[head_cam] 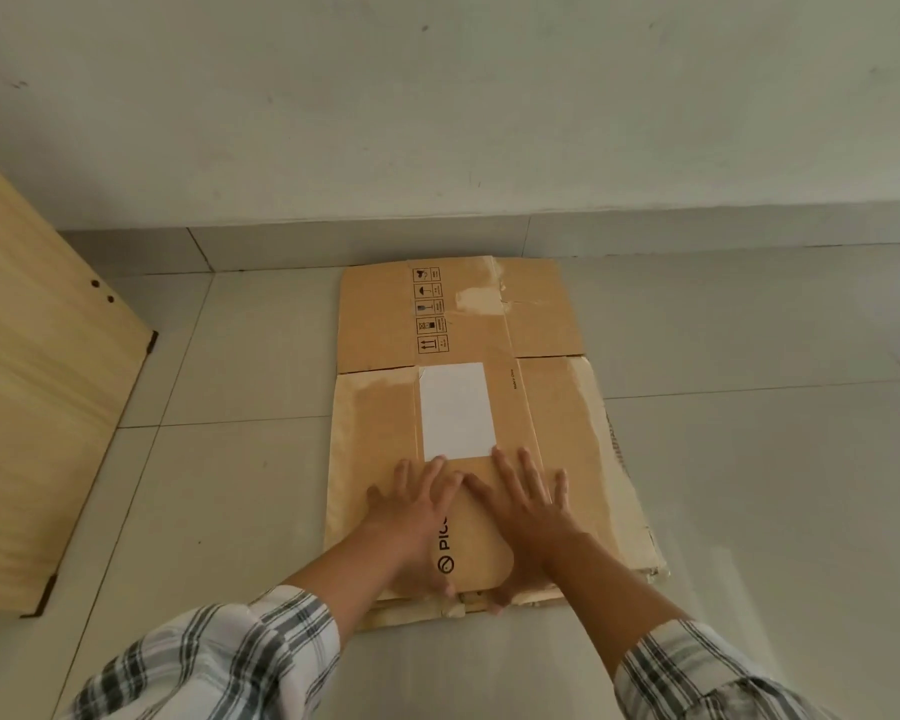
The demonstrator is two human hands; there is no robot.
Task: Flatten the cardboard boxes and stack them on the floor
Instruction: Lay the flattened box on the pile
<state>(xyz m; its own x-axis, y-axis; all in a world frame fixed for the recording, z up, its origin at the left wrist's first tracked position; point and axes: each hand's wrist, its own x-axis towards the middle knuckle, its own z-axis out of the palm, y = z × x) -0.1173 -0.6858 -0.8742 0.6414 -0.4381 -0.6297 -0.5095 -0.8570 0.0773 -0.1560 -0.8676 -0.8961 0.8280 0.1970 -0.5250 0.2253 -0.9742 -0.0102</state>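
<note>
Head view: both hands lie flat, fingers spread, palms down on a flattened box [468,397] on the tiled floor [240,459]. Left hand [417,504] and right hand [528,504] sit side by side, nearly touching at the index fingers, pressing the near end of the box. Just beyond the fingertips is a white label [457,410]. More cardboard edges show under the box below the wrists. Far left of the left hand stands a wooden panel [37,387].

Grey-and-white plaid shirt sleeves [219,662]
</note>
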